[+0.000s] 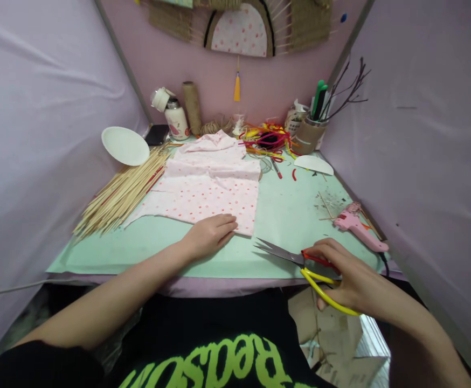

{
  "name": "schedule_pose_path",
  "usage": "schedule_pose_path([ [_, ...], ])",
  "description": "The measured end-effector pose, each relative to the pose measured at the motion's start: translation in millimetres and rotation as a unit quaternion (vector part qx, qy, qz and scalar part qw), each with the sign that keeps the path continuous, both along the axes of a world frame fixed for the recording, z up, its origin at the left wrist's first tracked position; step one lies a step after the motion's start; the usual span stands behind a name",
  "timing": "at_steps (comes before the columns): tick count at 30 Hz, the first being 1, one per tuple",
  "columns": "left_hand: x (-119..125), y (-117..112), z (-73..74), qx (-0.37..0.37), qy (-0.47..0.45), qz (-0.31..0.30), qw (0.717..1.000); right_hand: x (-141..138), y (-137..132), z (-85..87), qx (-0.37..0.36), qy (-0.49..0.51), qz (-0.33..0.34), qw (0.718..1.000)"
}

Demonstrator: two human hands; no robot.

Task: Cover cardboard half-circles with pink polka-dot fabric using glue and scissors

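A pink cloth with red dots point(203, 188) lies spread over the middle of the table, its far end crumpled. My left hand point(209, 236) rests flat on the cloth's near edge, fingers stretched toward its right corner. Held in my right hand point(348, 277) is a pair of scissors point(286, 252) with one red and one yellow handle loop. Their blades are slightly apart and point left, just short of the cloth's near right corner and not touching it.
Left of the cloth lie many thin wooden sticks point(126, 191) and a white paper plate point(125, 146). A pink glue gun point(359, 226) is at the right edge. Along the back stand a bottle point(177, 121), coloured pipe cleaners point(268, 137) and a tool cup point(309, 134). A half plate point(314, 164) lies nearby.
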State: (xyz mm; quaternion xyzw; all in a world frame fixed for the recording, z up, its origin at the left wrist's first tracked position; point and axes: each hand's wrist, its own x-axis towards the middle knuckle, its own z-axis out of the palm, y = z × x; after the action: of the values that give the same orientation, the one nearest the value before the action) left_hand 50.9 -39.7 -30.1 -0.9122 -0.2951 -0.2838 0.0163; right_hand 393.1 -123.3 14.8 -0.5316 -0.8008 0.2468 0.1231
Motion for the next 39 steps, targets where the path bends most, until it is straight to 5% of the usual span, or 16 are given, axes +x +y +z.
schedule_pose_path([
  [13, 0.7, -0.6, -0.6, 0.002, -0.009, 0.005, 1.0, -7.4, 18.9, 1.2, -0.013, -0.026, 0.024, 0.999],
  [19, -6.8, -1.6, 7.5, -0.092, 0.014, 0.004, 0.996, -23.8, 37.8, 5.8, -0.004, -0.036, 0.071, 0.997],
  [23, -14.2, 24.6, 29.4, -0.206, 0.062, -0.044, 0.976, -28.4, 45.9, 2.4, 0.021, -0.02, 0.108, 0.994],
  [26, -7.9, 53.9, 35.5, -0.203, 0.12, -0.063, 0.97, -29.4, 47.3, 1.4, 0.036, -0.019, 0.129, 0.991],
  [30, 7.4, 75.0, 23.0, -0.2, 0.219, -0.058, 0.953, -29.6, 46.6, 1.8, 0.034, -0.036, 0.145, 0.988],
  [34, 10.5, 74.0, 9.4, -0.189, 0.225, -0.053, 0.954, -27.1, 45.0, -1.0, 0.036, -0.052, 0.152, 0.986],
  [39, 8.5, 71.0, 9.1, -0.182, 0.238, -0.051, 0.952, -28.5, 43.8, -3.7, 0.047, -0.059, 0.156, 0.985],
])
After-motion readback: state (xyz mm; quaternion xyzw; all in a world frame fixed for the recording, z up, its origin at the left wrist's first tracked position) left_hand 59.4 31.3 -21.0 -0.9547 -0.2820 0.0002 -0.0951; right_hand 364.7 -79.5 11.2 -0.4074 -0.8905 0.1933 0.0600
